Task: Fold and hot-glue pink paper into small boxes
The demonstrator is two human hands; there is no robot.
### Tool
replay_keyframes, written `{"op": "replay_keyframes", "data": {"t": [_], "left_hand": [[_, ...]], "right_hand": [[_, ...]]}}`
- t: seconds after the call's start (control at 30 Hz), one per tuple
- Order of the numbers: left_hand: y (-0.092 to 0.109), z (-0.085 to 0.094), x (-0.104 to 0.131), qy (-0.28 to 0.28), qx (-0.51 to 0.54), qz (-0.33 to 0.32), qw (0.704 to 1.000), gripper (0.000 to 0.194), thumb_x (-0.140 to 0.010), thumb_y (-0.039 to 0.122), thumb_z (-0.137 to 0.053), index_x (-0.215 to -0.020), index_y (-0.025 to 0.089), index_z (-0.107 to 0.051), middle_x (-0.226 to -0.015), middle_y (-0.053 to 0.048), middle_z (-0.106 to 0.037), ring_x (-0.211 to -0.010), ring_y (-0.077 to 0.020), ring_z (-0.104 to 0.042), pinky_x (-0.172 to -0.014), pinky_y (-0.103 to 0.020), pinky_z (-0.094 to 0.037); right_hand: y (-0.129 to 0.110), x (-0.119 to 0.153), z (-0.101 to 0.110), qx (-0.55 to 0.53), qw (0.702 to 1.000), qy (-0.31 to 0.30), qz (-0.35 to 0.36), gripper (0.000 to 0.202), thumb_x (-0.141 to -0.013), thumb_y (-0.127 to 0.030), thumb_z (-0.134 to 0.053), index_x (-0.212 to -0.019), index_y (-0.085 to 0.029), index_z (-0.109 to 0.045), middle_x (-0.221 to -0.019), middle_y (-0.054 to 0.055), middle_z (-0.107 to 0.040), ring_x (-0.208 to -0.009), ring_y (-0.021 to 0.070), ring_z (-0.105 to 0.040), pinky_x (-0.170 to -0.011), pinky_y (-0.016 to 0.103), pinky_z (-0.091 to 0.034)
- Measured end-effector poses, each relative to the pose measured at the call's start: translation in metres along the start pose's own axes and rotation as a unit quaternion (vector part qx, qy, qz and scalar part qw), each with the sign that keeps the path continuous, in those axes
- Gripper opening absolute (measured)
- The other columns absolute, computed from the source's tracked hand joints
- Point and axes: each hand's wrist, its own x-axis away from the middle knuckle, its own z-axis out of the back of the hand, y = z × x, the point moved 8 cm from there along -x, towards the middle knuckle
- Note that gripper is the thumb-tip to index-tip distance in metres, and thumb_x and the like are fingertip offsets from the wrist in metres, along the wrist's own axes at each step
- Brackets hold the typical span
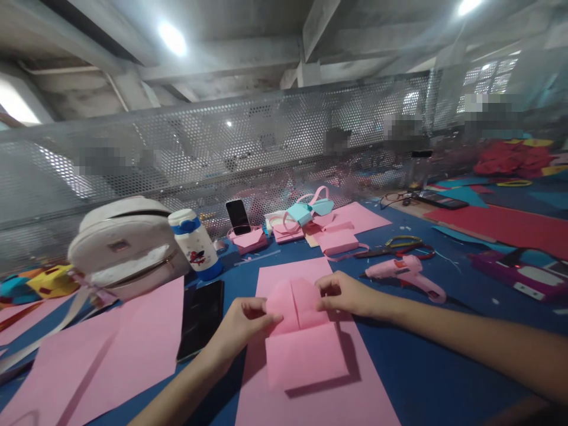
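Observation:
A folded piece of pink paper (306, 358), with a rounded upper flap and a rectangular lower panel, is held just over a larger pink sheet (284, 278) on the blue table. My left hand (242, 325) pinches the left edge of the flap between thumb and fingers. On the opposite edge, my right hand (339, 293) pinches it the same way. A vertical slit or crease runs down the flap's middle. To the right of my right hand lies a pink glue gun (406, 273), with scissors (394, 248) behind it.
Left of my hands are a dark tablet or phone (202, 319), pink sheets (115, 355), a white-and-blue bottle (195, 244) and a white backpack (126, 245). Small pink paper bags (339, 239) sit ahead, before a perforated metal screen (275, 142). A purple device (523, 273) lies right.

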Motion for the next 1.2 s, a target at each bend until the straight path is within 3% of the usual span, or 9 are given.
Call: {"op": "replay_keyframes", "data": {"t": [0.1, 0.23, 0.3, 0.5, 0.6, 0.9, 0.97, 1.07, 1.2], "left_hand": [[-0.007, -0.002, -0.001, -0.024, 0.022, 0.013, 0.999, 0.033, -0.068, 0.037, -0.082, -0.057, 0.013, -0.064, -0.054, 0.003, -0.056, -0.053, -0.0080, -0.047, -0.056, -0.020, -0.036], [-0.014, -0.026, 0.005, -0.105, 0.039, 0.055, 0.992, 0.031, -0.063, 0.033, -0.083, -0.080, 0.012, -0.068, -0.067, -0.001, -0.064, -0.055, -0.0109, -0.053, -0.058, -0.023, -0.041], [-0.010, -0.037, 0.007, -0.118, 0.024, 0.040, 0.992, 0.033, -0.063, 0.028, -0.080, -0.089, 0.013, -0.066, -0.073, 0.000, -0.065, -0.062, -0.0129, -0.056, -0.063, -0.025, -0.043], [-0.007, -0.038, 0.006, -0.051, -0.229, -0.008, 0.972, 0.007, -0.070, 0.020, -0.063, -0.072, 0.016, -0.058, -0.066, 0.005, -0.052, -0.062, -0.0118, -0.043, -0.056, -0.024, -0.030], [-0.009, -0.033, 0.002, -0.018, -0.325, -0.019, 0.945, 0.017, -0.073, 0.021, -0.062, -0.062, 0.018, -0.048, -0.061, 0.007, -0.042, -0.061, -0.0120, -0.036, -0.056, -0.025, -0.025], [-0.012, -0.030, -0.006, -0.002, -0.359, -0.060, 0.931, 0.026, -0.075, 0.010, -0.065, -0.059, 0.017, -0.045, -0.066, 0.005, -0.052, -0.067, -0.0134, -0.046, -0.068, -0.027, -0.030], [-0.015, -0.031, -0.004, -0.011, -0.344, -0.091, 0.934, 0.021, -0.077, 0.009, -0.064, -0.061, 0.017, -0.054, -0.068, 0.004, -0.056, -0.069, -0.0141, -0.050, -0.068, -0.028, -0.031], [-0.011, -0.033, 0.003, -0.023, -0.337, -0.194, 0.921, 0.021, -0.081, 0.007, -0.058, -0.077, 0.024, -0.069, -0.071, 0.002, -0.058, -0.069, -0.0151, -0.053, -0.066, -0.028, -0.032], [-0.002, -0.039, 0.014, -0.016, -0.425, -0.342, 0.838, 0.020, -0.091, 0.018, -0.054, -0.093, 0.027, -0.071, -0.071, 0.000, -0.058, -0.065, -0.0166, -0.050, -0.061, -0.030, -0.031]], "right_hand": [[0.002, -0.001, 0.002, -0.002, 1.000, -0.013, -0.007, 0.048, -0.068, -0.056, -0.077, -0.062, -0.016, -0.051, -0.058, -0.007, -0.042, -0.057, 0.0087, -0.038, -0.053, 0.022, -0.027], [0.003, 0.002, -0.004, 0.003, 0.999, -0.041, -0.020, 0.051, -0.066, -0.050, -0.078, -0.056, -0.018, -0.039, -0.056, -0.009, -0.031, -0.054, 0.0066, -0.030, -0.049, 0.021, -0.022], [0.003, 0.005, -0.011, 0.011, 0.998, -0.060, -0.032, 0.050, -0.065, -0.045, -0.078, -0.056, -0.019, -0.037, -0.056, -0.009, -0.029, -0.053, 0.0063, -0.029, -0.049, 0.020, -0.022], [0.005, 0.009, -0.018, 0.175, 0.982, -0.038, -0.057, 0.025, -0.067, -0.024, -0.077, -0.065, -0.016, -0.053, -0.063, -0.007, -0.048, -0.061, 0.0098, -0.042, -0.053, 0.021, -0.029], [0.004, 0.004, -0.017, 0.282, 0.959, -0.026, -0.011, 0.033, -0.068, -0.024, -0.080, -0.060, -0.016, -0.049, -0.066, -0.005, -0.046, -0.067, 0.0119, -0.044, -0.058, 0.023, -0.030], [0.012, 0.001, -0.016, 0.311, 0.950, -0.031, 0.017, 0.017, -0.075, -0.014, -0.078, -0.069, -0.015, -0.062, -0.075, -0.001, -0.060, -0.074, 0.0142, -0.055, -0.064, 0.023, -0.037], [0.011, 0.003, -0.018, 0.281, 0.958, -0.037, 0.046, 0.008, -0.079, -0.008, -0.073, -0.077, -0.015, -0.069, -0.078, 0.000, -0.063, -0.077, 0.0140, -0.058, -0.067, 0.022, -0.040], [0.007, 0.008, -0.021, 0.260, 0.958, -0.048, 0.110, 0.022, -0.086, -0.004, -0.063, -0.093, -0.020, -0.075, -0.084, 0.001, -0.065, -0.079, 0.0125, -0.059, -0.069, 0.022, -0.040], [0.005, 0.013, -0.029, 0.363, 0.912, -0.068, 0.179, 0.024, -0.092, -0.010, -0.060, -0.102, -0.027, -0.073, -0.088, -0.001, -0.063, -0.077, 0.0130, -0.052, -0.066, 0.026, -0.034]]}}
